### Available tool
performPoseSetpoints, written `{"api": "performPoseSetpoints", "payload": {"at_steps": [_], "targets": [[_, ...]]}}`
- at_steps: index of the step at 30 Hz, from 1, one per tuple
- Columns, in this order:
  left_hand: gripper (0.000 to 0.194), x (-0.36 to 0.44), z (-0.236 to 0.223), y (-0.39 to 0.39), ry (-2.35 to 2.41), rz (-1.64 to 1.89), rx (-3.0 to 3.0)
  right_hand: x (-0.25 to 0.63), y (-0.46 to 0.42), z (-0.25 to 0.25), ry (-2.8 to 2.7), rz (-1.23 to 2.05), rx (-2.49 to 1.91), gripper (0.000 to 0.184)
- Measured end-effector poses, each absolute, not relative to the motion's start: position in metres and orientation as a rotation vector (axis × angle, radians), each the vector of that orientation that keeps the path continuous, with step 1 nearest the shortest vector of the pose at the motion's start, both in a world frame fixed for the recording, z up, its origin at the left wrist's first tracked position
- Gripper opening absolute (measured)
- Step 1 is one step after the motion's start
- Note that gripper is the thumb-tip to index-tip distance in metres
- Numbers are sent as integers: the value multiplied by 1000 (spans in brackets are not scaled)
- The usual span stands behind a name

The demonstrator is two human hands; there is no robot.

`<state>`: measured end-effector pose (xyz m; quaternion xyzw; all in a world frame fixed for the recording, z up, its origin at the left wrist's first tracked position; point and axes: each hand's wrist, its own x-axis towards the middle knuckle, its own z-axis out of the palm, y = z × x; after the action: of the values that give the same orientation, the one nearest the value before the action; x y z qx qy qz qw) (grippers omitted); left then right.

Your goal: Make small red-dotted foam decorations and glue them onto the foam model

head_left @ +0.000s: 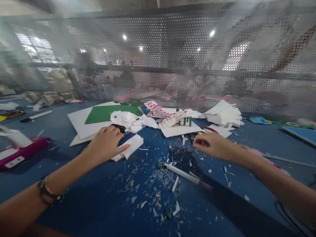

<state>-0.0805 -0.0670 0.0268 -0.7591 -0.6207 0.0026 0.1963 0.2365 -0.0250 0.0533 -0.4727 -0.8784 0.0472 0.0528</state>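
Note:
My left hand (pixel 106 144) is at the left of the middle, its thumb stretched apart from the fingers. Its fingertips are beside a dark, rounded object (pixel 118 127), whose kind I cannot make out. Under the thumb lies a folded white paper (pixel 133 146). On the right, my right hand (pixel 207 144) hangs over the table with curled fingers; whatever is in them is hidden. Just behind it is a red curved handle (pixel 209 129). Between the hands stands a white model with pink round pieces and green bars (pixel 176 120). A white pen-like stick (pixel 182 172) lies in front.
Scraps litter the blue table (pixel 103 204). Behind my left hand are crumpled white paper (pixel 128 120), a green sheet (pixel 101 113) and white boards (pixel 76 120). A magenta power strip (pixel 24 149) sits at left. A perforated metal screen (pixel 153 59) bounds the back.

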Motion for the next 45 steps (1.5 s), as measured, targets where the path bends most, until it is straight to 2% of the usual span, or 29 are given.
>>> {"api": "performPoseSetpoints", "payload": {"at_steps": [1, 3, 7, 12, 18, 21, 25, 32, 35, 40, 43, 45], "targets": [[36, -75, 28, -70, -1724, 66, -2117, 235, -40, 49, -2770, 272, -1318, 20], [29, -67, 30, -75, -1732, 142, -2135, 230, -67, 38, -2841, 297, -1254, 19], [44, -61, 32, -80, -1750, 266, -2171, 221, -93, 16, -2918, 204, -1252, 20], [32, -63, 31, -79, -1763, 329, -2161, 222, -87, 18, -2906, 155, -1333, 17], [44, -67, 29, -71, -1824, 307, -2190, 240, -67, 38, -2709, 60, -1538, 14], [44, -67, 34, -69, -1892, 265, -2206, 255, -55, 37, -2622, -22, -1634, 14], [44, -65, 45, -68, -1974, -11, -2257, 268, -44, 27, -2639, -119, -1695, 18], [34, -52, 51, -64, -1987, -843, -2666, 265, -39, 27, -2571, -206, -1702, 26], [38, -44, 51, -61, -2019, -1087, -2823, 252, -43, 34, -2473, -44, -1605, 34], [53, -24, 51, -62, -1886, -1455, -2829, 211, -57, 37, -2130, 856, -1116, 49], [50, -7, 51, -66, -1749, -1436, -2952, 187, -57, 33, -1971, 1088, -1072, 62], [39, 2, 51, -69, -1645, -1400, -2956, 176, -52, 30, -1852, 1165, -1120, 50]]}}
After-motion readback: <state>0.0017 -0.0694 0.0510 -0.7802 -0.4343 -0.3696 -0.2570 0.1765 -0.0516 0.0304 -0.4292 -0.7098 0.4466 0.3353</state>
